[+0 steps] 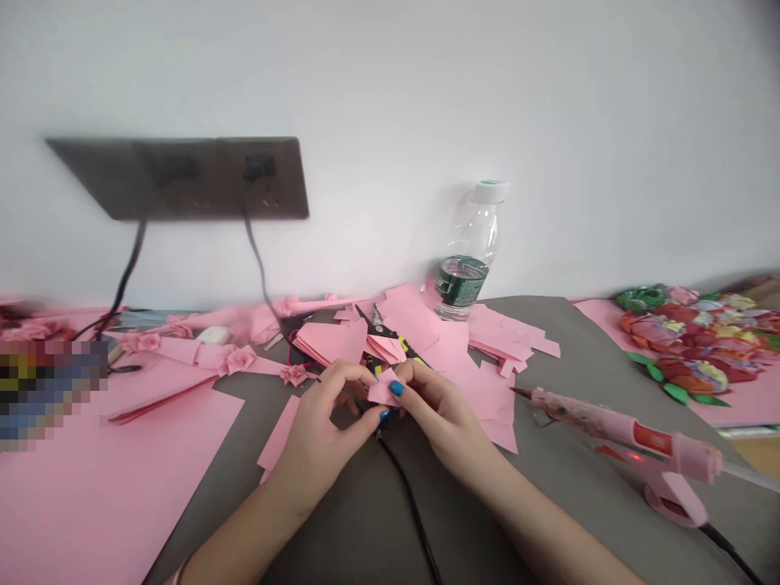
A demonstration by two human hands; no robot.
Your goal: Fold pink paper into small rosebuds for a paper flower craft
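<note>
Pink scrap (383,392) is centred on my screen over the grey surface (341,536), with bare room near, crossed by a black cable (405,487), and some right, towards the glue gun (600,418). Loose sheets (411,313) crowd the far side. Left hand (320,426) and right hand (446,408) pinch it, each grip narrow, neither nearer; I can't tell its long axis.

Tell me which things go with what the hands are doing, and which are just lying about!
Probably being used:
small pink paper piece, held by the left hand and right hand
stacked pink paper
pink glue gun, its red light on

Probably just lying about:
plastic bottle
colourful flowers
</note>
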